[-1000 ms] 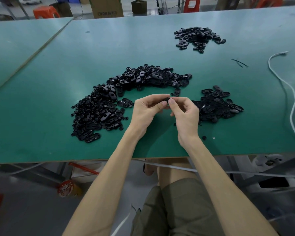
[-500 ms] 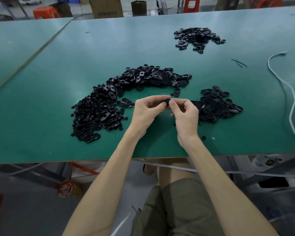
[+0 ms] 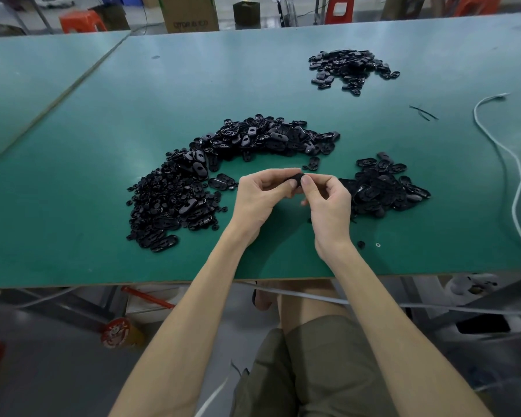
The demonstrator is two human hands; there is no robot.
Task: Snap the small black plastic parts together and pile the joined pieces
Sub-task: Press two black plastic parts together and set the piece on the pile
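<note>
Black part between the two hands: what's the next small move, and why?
Probably squeeze the thumbs together to finish the snap. The left hand and the right hand both pinch the black part above the green table, with the thumbs meeting on it. Whether it has already clicked shut cannot be seen, so a firm press seems safest before letting go.

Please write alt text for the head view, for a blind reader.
The left hand and right hand pinch a small black plastic part between them above a green table. Black parts lie in three heaps: a large curved heap at left, a smaller heap at right, a far heap.
</note>
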